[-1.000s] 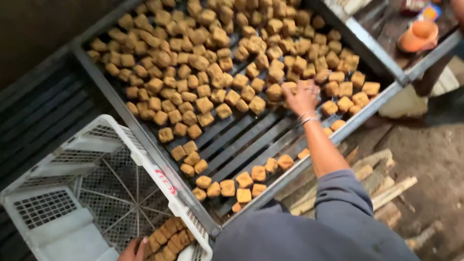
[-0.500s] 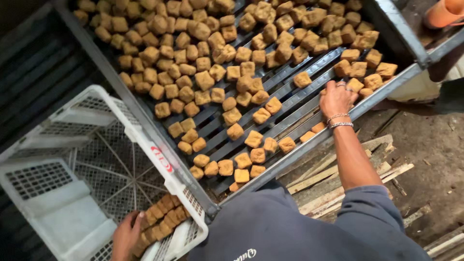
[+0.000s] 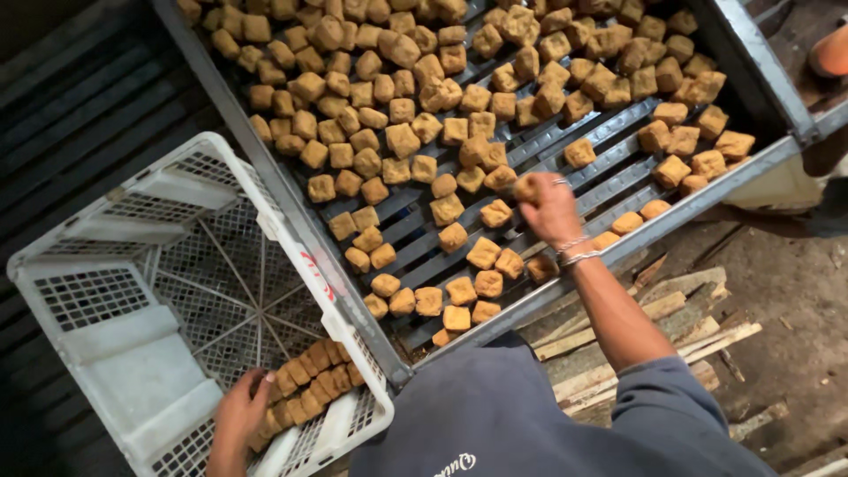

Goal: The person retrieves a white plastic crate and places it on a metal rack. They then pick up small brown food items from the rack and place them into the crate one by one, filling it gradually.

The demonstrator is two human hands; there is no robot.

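Note:
A long metal slatted tray [image 3: 291, 212] holds many golden-brown fried cubes [image 3: 402, 137]. My right hand [image 3: 548, 208] hovers over the tray's near end, fingers closed around a brown cube, with bangles on the wrist. My left hand [image 3: 240, 408] reaches into a white plastic lattice crate [image 3: 132, 291] at the lower left. It rests on a packed row of brown cubes [image 3: 309, 375] lined up against the crate's near wall.
Rough wooden slats [image 3: 654, 327] lie on the dirt floor to the right below the tray. An orange object [image 3: 830, 53] shows at the top right edge. Dark corrugated sheeting [image 3: 79, 115] runs along the left behind the crate.
My right hand moved left along the tray's near edge and closed on a cube. My left hand stays in the crate on the row of cubes. The view shifted toward the tray.

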